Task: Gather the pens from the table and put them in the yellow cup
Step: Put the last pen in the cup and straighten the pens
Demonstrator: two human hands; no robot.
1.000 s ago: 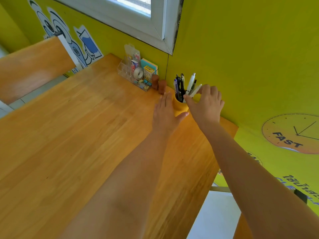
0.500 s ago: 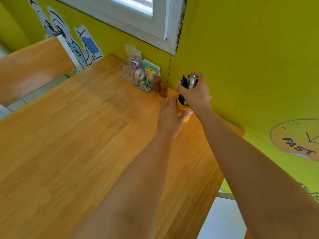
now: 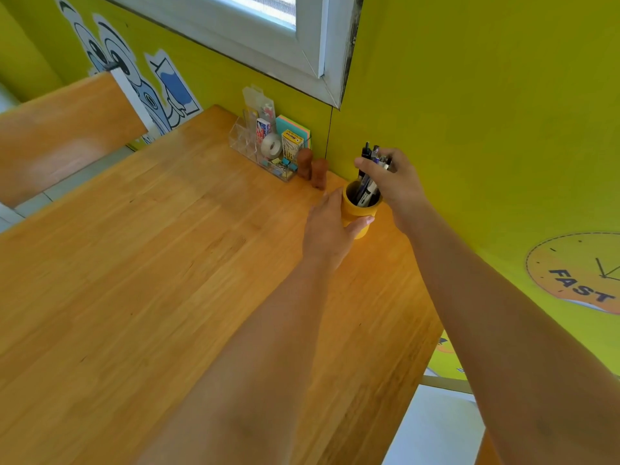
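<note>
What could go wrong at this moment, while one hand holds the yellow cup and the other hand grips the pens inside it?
1. The right hand grips the pens near their tops; a sideways pull might tip the yellow cup, although the left hand steadies it.
2. The cup stands near the table edge, so a spill could send pens to the floor.
3. Two brown stamps stand just beside the left hand and might be knocked over.
</note>
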